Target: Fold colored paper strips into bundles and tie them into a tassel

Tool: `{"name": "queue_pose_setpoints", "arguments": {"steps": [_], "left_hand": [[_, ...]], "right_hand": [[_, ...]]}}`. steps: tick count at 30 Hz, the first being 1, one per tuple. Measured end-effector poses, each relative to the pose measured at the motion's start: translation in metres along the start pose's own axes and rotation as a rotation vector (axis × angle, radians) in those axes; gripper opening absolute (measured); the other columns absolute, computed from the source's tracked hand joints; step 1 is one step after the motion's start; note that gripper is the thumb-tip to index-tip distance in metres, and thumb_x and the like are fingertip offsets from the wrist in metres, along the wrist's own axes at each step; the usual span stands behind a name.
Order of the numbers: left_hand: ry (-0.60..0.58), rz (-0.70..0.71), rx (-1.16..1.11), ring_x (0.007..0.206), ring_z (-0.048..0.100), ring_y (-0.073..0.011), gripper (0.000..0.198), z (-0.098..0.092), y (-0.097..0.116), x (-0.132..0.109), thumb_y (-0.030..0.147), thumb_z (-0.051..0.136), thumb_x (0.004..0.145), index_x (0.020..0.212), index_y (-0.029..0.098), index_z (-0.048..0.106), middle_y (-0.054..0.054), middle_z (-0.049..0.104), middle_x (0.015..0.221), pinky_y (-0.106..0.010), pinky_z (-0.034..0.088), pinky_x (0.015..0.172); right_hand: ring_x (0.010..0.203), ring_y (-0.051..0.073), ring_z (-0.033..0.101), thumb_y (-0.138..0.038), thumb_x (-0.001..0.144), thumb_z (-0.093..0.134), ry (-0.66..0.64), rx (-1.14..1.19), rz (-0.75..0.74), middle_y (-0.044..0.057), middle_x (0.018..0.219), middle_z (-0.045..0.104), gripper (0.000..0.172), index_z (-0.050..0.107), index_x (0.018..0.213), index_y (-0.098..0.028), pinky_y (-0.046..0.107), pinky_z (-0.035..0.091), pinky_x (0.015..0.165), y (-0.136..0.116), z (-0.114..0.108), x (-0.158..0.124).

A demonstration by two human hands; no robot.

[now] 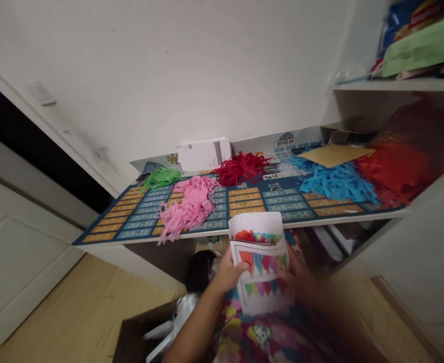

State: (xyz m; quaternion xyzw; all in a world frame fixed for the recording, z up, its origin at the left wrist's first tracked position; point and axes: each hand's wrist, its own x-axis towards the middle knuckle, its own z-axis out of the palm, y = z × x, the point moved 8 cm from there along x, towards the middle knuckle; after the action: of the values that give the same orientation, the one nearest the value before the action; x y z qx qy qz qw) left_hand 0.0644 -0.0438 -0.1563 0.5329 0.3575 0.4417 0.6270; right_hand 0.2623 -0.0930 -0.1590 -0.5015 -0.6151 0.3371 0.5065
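Observation:
A white paper packet [265,297] with pictures of coloured bunting on its front is held upright in front of the desk edge. Its top gapes, and colourful material [257,236] shows inside. My left hand [227,272] grips the packet's left side, thumb on the front. On the right side my right hand [295,275] holds it too, blurred by motion. Beyond the packet, pink [191,204], green [163,177], dark red [242,168], blue [337,181] and orange-red [393,171] fringed paper bunches lie on the desk.
The desk [131,214] has a multiplication-table mat. A white box [204,155] leans against the wall, and brown cardboard [331,155] lies on the blue bunch. A shelf [399,84] is at upper right. Below left, an open box [131,335] holds plastic bags.

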Motion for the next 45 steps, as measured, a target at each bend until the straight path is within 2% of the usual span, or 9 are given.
{"name": "queue_pose_setpoints", "arguments": {"steps": [6, 9, 15, 20, 24, 26, 29, 36, 45], "left_hand": [[0.167, 0.023, 0.084, 0.087, 0.067, -0.0232, 0.068, 0.001, -0.018, 0.002, 0.061, 0.081, 0.066, 0.112, 0.014, 0.063, -0.01, 0.073, 0.102, -0.034, 0.054, 0.081], [0.178, 0.07, 0.162, 0.083, 0.067, -0.0223, 0.063, -0.002, -0.018, 0.004, 0.062, 0.077, 0.07, 0.107, 0.014, 0.064, -0.009, 0.074, 0.097, -0.032, 0.054, 0.077], [0.168, 0.108, 0.233, 0.09, 0.067, -0.0235, 0.055, -0.008, -0.03, 0.008, 0.063, 0.059, 0.086, 0.111, 0.014, 0.065, -0.009, 0.073, 0.102, -0.034, 0.052, 0.085], [0.112, 0.135, 0.297, 0.096, 0.066, -0.0242, 0.051, -0.006, -0.034, 0.016, 0.058, 0.056, 0.09, 0.112, 0.014, 0.067, -0.01, 0.072, 0.107, -0.035, 0.051, 0.091], [0.115, 0.124, 0.33, 0.114, 0.064, -0.0256, 0.064, -0.006, -0.037, 0.019, 0.053, 0.057, 0.091, 0.141, 0.014, 0.049, -0.014, 0.066, 0.128, -0.037, 0.049, 0.1], [0.106, 0.139, 0.368, 0.126, 0.058, -0.0254, 0.072, -0.006, -0.035, 0.018, 0.049, 0.056, 0.093, 0.153, 0.017, 0.031, -0.016, 0.058, 0.141, -0.039, 0.045, 0.107], [0.042, 0.19, 0.391, 0.137, 0.049, -0.0263, 0.071, -0.004, -0.025, 0.017, 0.044, 0.058, 0.093, 0.154, 0.02, 0.03, -0.015, 0.049, 0.151, -0.041, 0.038, 0.115], [-0.034, 0.19, 0.366, 0.088, 0.065, -0.0189, 0.054, -0.016, -0.008, 0.021, 0.044, 0.07, 0.086, 0.131, 0.019, 0.053, -0.006, 0.066, 0.098, -0.03, 0.054, 0.081], [0.09, 0.319, 0.485, 0.061, 0.055, -0.0096, 0.031, -0.024, 0.03, 0.035, 0.045, 0.076, 0.08, 0.088, 0.018, 0.063, 0.0, 0.064, 0.08, -0.021, 0.047, 0.058]], "right_hand": [[0.103, 0.03, 0.067, -0.048, 0.086, 0.056, 0.219, -0.04, 0.077, 0.011, 0.113, 0.071, 0.046, 0.06, 0.123, -0.022, 0.042, 0.056, 0.088, -0.011, -0.008, 0.0], [0.091, 0.029, 0.068, -0.047, 0.088, 0.051, 0.268, -0.101, 0.13, 0.01, 0.1, 0.073, 0.035, 0.063, 0.109, -0.021, 0.039, 0.056, 0.077, -0.001, -0.009, -0.001], [0.09, 0.028, 0.065, -0.046, 0.095, 0.042, 0.339, -0.211, 0.157, 0.01, 0.096, 0.071, 0.034, 0.063, 0.109, -0.023, 0.04, 0.053, 0.076, 0.011, -0.008, 0.002], [0.107, 0.027, 0.063, -0.048, 0.1, 0.037, 0.386, -0.159, 0.143, 0.012, 0.116, 0.068, 0.043, 0.058, 0.127, -0.022, 0.043, 0.052, 0.089, 0.03, -0.013, 0.003], [0.129, 0.03, 0.053, -0.047, 0.097, 0.045, 0.357, -0.129, 0.097, 0.016, 0.143, 0.053, 0.059, 0.036, 0.149, -0.02, 0.049, 0.046, 0.103, 0.043, -0.019, 0.005], [0.133, 0.03, 0.049, -0.047, 0.097, 0.044, 0.335, -0.156, 0.07, 0.016, 0.145, 0.051, 0.059, 0.038, 0.148, -0.02, 0.05, 0.043, 0.107, 0.042, -0.021, 0.006], [0.125, 0.029, 0.056, -0.046, 0.095, 0.045, 0.306, -0.083, 0.066, 0.017, 0.136, 0.057, 0.056, 0.04, 0.144, -0.019, 0.049, 0.047, 0.103, 0.042, -0.021, 0.008], [0.09, 0.021, 0.064, -0.041, 0.089, 0.061, 0.239, 0.088, 0.028, 0.007, 0.105, 0.062, 0.04, 0.049, 0.123, -0.025, 0.038, 0.055, 0.079, 0.052, -0.03, 0.014], [0.079, 0.018, 0.059, -0.043, 0.085, 0.071, 0.102, 0.127, -0.071, 0.002, 0.092, 0.06, 0.024, 0.061, 0.098, -0.025, 0.029, 0.05, 0.07, 0.035, -0.037, 0.036]]}}
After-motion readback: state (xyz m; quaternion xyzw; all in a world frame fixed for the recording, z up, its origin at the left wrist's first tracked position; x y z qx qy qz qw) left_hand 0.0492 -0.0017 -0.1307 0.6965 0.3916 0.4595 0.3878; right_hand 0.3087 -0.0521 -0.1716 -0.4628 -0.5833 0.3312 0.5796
